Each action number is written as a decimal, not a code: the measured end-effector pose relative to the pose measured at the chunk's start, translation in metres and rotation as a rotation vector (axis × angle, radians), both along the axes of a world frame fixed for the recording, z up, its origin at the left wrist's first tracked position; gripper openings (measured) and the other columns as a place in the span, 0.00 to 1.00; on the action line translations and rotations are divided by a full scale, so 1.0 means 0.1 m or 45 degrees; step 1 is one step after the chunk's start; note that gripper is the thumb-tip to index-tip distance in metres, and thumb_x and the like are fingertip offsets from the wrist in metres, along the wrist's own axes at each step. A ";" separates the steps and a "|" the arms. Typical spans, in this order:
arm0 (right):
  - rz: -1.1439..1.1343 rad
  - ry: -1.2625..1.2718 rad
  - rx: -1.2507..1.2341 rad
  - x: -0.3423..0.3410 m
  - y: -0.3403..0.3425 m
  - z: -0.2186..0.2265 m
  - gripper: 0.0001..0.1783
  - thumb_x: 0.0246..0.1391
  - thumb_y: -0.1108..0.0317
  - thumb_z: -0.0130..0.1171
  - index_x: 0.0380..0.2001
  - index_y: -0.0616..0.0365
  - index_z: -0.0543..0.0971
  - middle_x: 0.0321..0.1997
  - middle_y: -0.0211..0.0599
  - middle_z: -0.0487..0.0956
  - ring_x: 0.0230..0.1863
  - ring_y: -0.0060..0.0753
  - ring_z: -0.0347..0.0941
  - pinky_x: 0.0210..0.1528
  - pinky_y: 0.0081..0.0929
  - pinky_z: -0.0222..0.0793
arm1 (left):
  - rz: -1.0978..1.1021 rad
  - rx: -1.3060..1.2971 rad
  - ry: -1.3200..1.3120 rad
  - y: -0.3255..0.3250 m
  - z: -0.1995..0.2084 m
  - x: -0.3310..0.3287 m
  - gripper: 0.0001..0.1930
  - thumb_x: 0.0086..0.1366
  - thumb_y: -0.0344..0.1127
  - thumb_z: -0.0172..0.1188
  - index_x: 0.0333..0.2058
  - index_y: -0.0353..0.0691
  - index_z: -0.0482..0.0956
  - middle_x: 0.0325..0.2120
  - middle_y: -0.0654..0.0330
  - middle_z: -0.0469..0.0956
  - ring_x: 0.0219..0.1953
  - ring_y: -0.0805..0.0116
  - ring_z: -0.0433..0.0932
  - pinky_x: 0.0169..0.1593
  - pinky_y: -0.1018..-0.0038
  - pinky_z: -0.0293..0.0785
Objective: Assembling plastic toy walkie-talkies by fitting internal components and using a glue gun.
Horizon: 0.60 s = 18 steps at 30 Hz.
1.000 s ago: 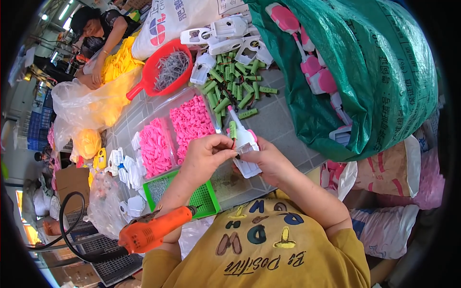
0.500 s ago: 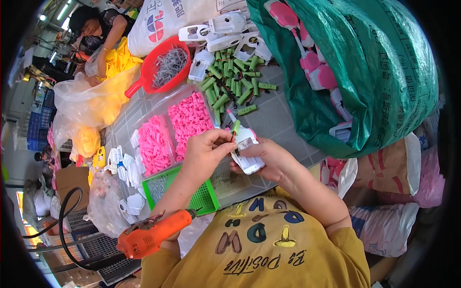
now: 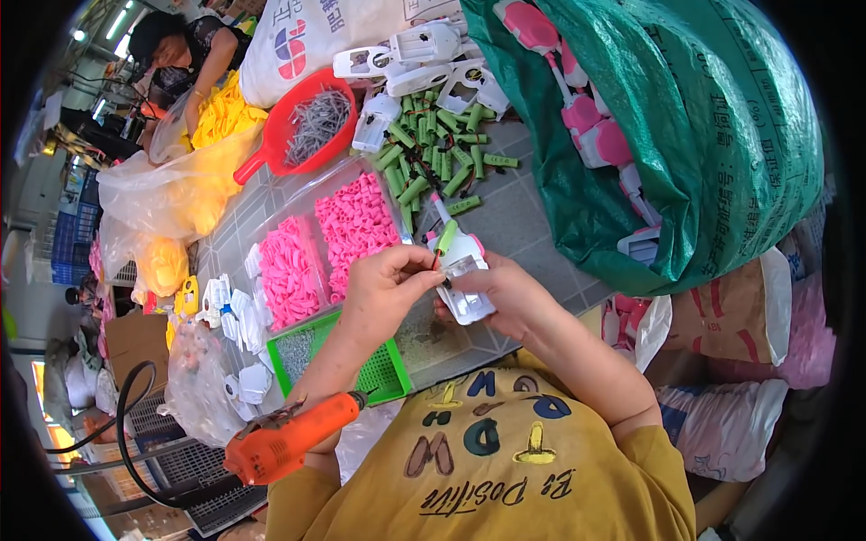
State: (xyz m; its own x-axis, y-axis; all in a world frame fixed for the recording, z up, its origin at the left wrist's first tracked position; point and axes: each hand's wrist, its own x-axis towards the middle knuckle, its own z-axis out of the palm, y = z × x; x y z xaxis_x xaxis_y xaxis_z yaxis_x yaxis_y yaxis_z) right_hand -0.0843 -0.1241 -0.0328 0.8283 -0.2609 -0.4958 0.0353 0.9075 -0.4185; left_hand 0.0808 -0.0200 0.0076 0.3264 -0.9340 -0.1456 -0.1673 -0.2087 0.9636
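Note:
My right hand (image 3: 505, 296) grips a white plastic housing (image 3: 471, 308) with pink edges, its open compartment facing up and the thumb on it. A green cylindrical battery (image 3: 446, 236) lies at the housing's far end. With fingertips pinched together, my left hand (image 3: 390, 279) holds the battery's thin wire at the housing's left edge. The wire's end is mostly hidden by the fingers. Beyond the housing lies a heap of green batteries (image 3: 458, 155) with dark leads. More white housings (image 3: 424, 43) are piled behind that heap.
Left of my hands stand a clear tray of pink parts (image 3: 361, 225) and a green basket (image 3: 386, 368) of small metal bits. An orange electric screwdriver (image 3: 293, 437) hangs by my left forearm. A red scoop (image 3: 278, 135) holds grey pieces. A green sack (image 3: 704, 162) bulges at right. Another person (image 3: 194, 54) works far left.
The housing has tilted slightly in my right hand, and the battery has shifted a little. My left hand keeps its pinch on the wire. The screwdriver has swung slightly right.

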 end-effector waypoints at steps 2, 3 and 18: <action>-0.036 0.015 -0.100 -0.01 0.04 0.00 0.25 0.57 0.79 0.56 0.58 0.67 0.68 0.48 0.50 0.79 0.43 0.47 0.83 0.49 0.46 0.84 | -0.005 -0.002 -0.047 0.00 0.04 -0.03 0.07 0.61 0.23 0.68 0.38 0.31 0.83 0.31 0.61 0.84 0.35 0.76 0.82 0.40 0.78 0.79; -0.088 0.030 -0.165 -0.01 0.06 -0.01 0.25 0.57 0.79 0.56 0.58 0.67 0.67 0.48 0.49 0.79 0.42 0.46 0.83 0.48 0.45 0.84 | -0.007 -0.003 -0.096 0.00 0.05 -0.04 0.06 0.60 0.24 0.69 0.37 0.32 0.84 0.30 0.60 0.85 0.35 0.75 0.83 0.39 0.77 0.79; -0.333 0.242 -0.923 -0.02 0.29 0.19 0.20 0.60 0.75 0.58 0.55 0.61 0.69 0.45 0.35 0.78 0.44 0.23 0.75 0.47 0.26 0.73 | 0.060 -0.565 -0.787 0.20 0.03 -0.17 0.10 0.54 0.20 0.72 0.32 0.34 0.79 0.31 0.55 0.83 0.34 0.61 0.84 0.39 0.71 0.80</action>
